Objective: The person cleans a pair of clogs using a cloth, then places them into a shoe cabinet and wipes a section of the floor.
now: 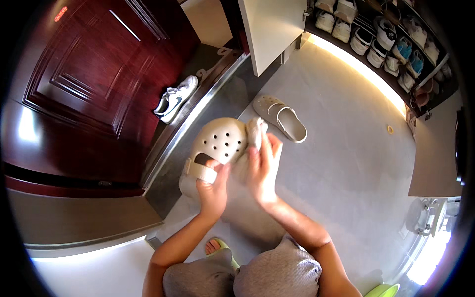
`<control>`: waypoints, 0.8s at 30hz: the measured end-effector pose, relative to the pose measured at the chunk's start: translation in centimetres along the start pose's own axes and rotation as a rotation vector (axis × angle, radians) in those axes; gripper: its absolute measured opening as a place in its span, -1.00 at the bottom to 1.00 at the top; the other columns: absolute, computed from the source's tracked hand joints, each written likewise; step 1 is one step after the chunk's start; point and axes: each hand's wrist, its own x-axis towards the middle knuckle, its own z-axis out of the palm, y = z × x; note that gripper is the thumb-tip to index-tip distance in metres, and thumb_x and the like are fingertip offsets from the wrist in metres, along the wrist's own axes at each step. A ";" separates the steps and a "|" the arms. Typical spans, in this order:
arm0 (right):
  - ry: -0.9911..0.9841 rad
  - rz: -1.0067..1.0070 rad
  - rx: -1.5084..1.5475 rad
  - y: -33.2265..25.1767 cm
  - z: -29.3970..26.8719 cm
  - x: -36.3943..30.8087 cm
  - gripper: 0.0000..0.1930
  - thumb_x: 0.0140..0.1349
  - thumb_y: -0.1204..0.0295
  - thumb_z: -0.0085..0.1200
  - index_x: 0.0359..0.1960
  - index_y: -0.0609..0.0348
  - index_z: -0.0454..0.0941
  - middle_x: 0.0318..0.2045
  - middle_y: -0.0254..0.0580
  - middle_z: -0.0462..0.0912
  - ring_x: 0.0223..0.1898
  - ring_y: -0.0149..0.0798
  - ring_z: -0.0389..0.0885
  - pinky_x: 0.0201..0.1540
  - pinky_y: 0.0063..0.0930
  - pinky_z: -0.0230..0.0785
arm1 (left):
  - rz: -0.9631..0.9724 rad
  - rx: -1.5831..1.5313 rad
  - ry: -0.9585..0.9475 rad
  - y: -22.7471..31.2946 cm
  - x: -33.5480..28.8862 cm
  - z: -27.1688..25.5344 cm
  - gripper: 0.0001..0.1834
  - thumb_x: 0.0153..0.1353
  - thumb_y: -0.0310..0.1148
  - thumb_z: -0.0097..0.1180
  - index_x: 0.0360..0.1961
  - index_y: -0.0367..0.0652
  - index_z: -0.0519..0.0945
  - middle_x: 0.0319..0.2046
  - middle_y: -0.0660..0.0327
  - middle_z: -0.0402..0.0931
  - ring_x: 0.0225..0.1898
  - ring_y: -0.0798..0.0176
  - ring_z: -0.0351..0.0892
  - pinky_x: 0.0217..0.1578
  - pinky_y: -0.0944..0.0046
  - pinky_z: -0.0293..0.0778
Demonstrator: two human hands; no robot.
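Note:
A beige clog (222, 136) with round holes in its upper is held up in front of me, toe pointing away. My left hand (213, 190) is closed on it by the strap side, thumb near the strap's end. In my right hand (264, 171) is a crumpled pale cloth (255, 132), pinched between the fingers and pressed to the right side of the clog's toe. A matching clog (279, 116) rests on the grey floor just beyond, sole down.
At the left, a dark red door (104, 84) stands by a raised threshold with a white sneaker (177, 99) on it. An open cabinet door (269, 29) juts in at the top. Shoes fill a rack (381, 42) at the upper right. A yellow ring (390, 129) lies on the floor.

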 end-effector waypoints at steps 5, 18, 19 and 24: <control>-0.083 0.007 -0.029 -0.1 0.8 -1.1 -0.59 0.32 0.58 0.01 0.22 0.20 0.43 0.01 0.03 0.37 0.05 -0.02 0.36 0.15 -0.26 0.25 | -0.023 0.085 -0.014 -1.0 -0.2 -1.1 -0.98 0.28 -0.54 0.15 -0.28 -0.23 0.57 -0.33 0.28 0.57 -0.23 0.43 0.50 -0.16 0.36 0.42; -0.051 0.024 -0.113 0.4 -0.6 3.0 -0.56 0.30 0.59 0.00 0.23 0.11 0.44 -0.01 0.12 0.39 -0.08 0.06 0.47 -0.01 -0.26 0.39 | 0.178 0.304 -0.089 -0.1 -0.8 -0.6 -0.92 0.23 -0.55 0.17 -0.25 -0.24 0.59 -0.41 0.14 0.57 -0.38 0.21 0.51 -0.24 0.22 0.44; -0.045 -0.051 -0.140 0.6 -0.5 2.5 -0.56 0.29 0.59 0.01 0.23 0.10 0.44 0.00 0.15 0.38 -0.08 0.09 0.48 -0.03 -0.25 0.40 | 0.174 0.312 -0.083 -0.5 -0.6 -0.7 -0.92 0.23 -0.55 0.17 -0.25 -0.23 0.59 -0.42 0.13 0.57 -0.40 0.20 0.51 -0.25 0.22 0.44; -0.189 -0.288 -0.249 0.0 1.0 -2.0 -0.45 0.01 0.61 0.18 0.12 -0.03 0.57 -0.01 0.14 0.42 -0.10 0.11 0.52 -0.07 -0.16 0.46 | 0.237 0.348 -0.043 -1.4 0.5 -1.4 -0.93 0.23 -0.53 0.16 -0.25 -0.24 0.59 -0.45 0.09 0.58 -0.42 0.15 0.55 -0.32 0.19 0.44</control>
